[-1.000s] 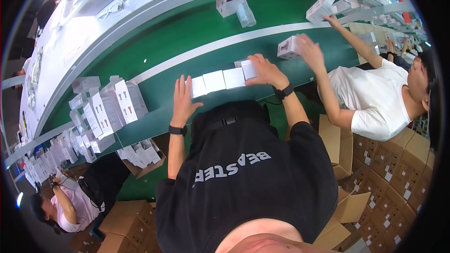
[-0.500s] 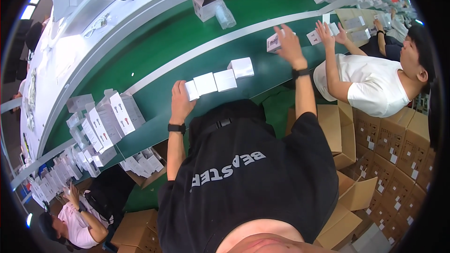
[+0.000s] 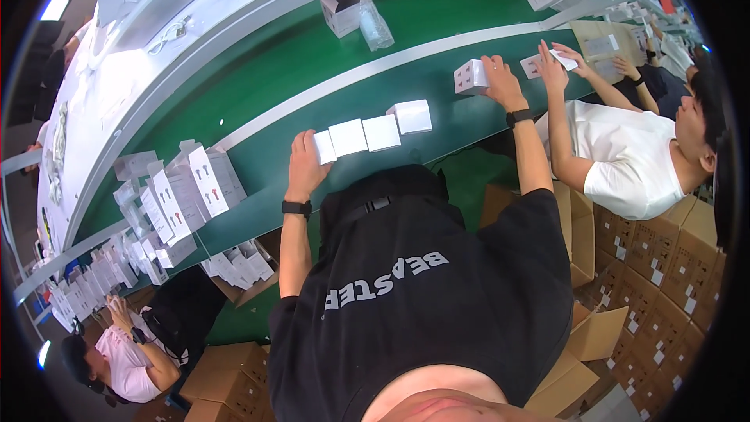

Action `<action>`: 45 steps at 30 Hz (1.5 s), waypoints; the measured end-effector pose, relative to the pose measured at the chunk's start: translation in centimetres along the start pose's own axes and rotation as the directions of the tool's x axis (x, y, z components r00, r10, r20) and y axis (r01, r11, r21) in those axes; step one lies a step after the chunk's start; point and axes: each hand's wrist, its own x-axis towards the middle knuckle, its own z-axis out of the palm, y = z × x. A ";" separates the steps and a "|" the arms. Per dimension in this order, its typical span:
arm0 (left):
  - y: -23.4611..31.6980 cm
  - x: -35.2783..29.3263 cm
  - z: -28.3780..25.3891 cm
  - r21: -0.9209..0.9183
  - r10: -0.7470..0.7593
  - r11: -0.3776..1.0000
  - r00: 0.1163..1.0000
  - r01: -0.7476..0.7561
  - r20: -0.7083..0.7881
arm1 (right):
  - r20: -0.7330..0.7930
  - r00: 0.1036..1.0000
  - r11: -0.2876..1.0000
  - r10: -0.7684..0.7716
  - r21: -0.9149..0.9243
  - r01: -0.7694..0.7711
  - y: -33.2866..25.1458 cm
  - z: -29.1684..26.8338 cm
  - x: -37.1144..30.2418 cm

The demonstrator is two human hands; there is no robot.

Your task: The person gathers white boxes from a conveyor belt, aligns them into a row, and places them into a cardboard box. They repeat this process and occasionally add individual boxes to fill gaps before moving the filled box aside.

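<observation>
On the green work surface in front of me lies a row of white boxes (image 3: 348, 138), the rightmost box (image 3: 412, 117) a little out of line. My left hand (image 3: 307, 162) is at the left end of the row, its fingers closed round the leftmost white box (image 3: 323, 147). My right hand (image 3: 504, 83) reaches forward and right, gripping the right side of a separate white box (image 3: 470, 77) with small printed pictures on the side toward me. Its fingers are partly hidden by the box.
Upright printed cartons (image 3: 205, 181) crowd the bench at left. An open box (image 3: 341, 12) and a clear plastic sleeve (image 3: 376, 23) lie beyond the pale divider strip (image 3: 320, 90). At right, a co-worker in white (image 3: 629, 141) handles boxes. Brown cartons (image 3: 652, 246) stand stacked behind.
My right hand has come down from above the separate box and taken hold of its right side. That box now shows a different printed face. My left hand stays at the row's end.
</observation>
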 end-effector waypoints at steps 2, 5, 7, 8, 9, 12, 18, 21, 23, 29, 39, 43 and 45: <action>0.4 0.3 -0.4 0.022 -0.005 1.000 1.000 0.005 0.014 | 0.002 0.999 0.997 -0.041 0.068 0.041 -0.7 -0.8 -1.2; 2.4 0.3 -2.0 0.192 0.181 0.967 0.982 -0.168 -0.049 | -0.006 0.987 0.965 -0.160 0.211 0.157 -2.9 -1.3 -3.1; 3.7 0.5 -2.0 0.220 0.183 0.960 0.983 -0.172 -0.030 | -0.079 0.948 0.917 -0.309 0.241 0.319 -5.9 -0.7 -3.8; 4.3 0.8 -1.8 0.238 0.197 0.952 0.980 -0.191 0.001 | -0.145 0.906 0.870 -0.398 0.254 0.423 -7.2 -0.1 -4.2; 4.6 1.0 -1.7 0.256 0.209 0.944 0.977 -0.210 0.031 | -0.145 0.907 0.870 -0.396 0.257 0.421 -8.2 0.6 -4.5; 3.5 1.5 -0.5 0.208 0.167 0.964 0.986 -0.168 0.023 | -0.101 0.901 0.854 -0.422 0.290 0.432 -11.2 1.1 -5.3; 3.4 0.8 0.1 0.270 0.165 0.950 0.986 -0.154 -0.020 | -0.184 0.837 0.828 -0.515 0.147 0.542 -13.1 0.0 -6.7; 3.9 1.0 0.2 0.313 0.172 0.937 0.985 -0.156 -0.023 | -0.235 0.803 0.817 -0.547 0.061 0.574 -12.5 0.4 -6.1; 3.9 0.6 0.0 0.317 0.164 0.936 0.986 -0.151 -0.016 | -0.243 0.817 0.841 -0.523 0.012 0.541 -12.8 0.6 -6.1; 3.7 0.6 0.1 0.298 0.130 0.947 0.991 -0.119 -0.020 | -0.193 0.805 0.789 -0.561 0.168 0.590 -11.8 1.5 -5.8; 3.9 0.6 -1.4 0.241 0.097 0.964 0.993 -0.112 0.074 | -0.150 0.837 0.790 -0.526 0.276 0.547 -12.7 1.1 -6.3; 3.7 0.2 -2.5 0.270 0.061 0.958 0.990 -0.094 0.126 | -0.026 0.879 0.875 -0.477 0.077 0.477 -12.0 0.3 -6.0; 3.9 0.5 -2.1 0.256 0.075 0.961 0.991 -0.102 0.112 | 0.004 0.896 0.884 -0.444 0.167 0.437 -12.2 -0.3 -5.9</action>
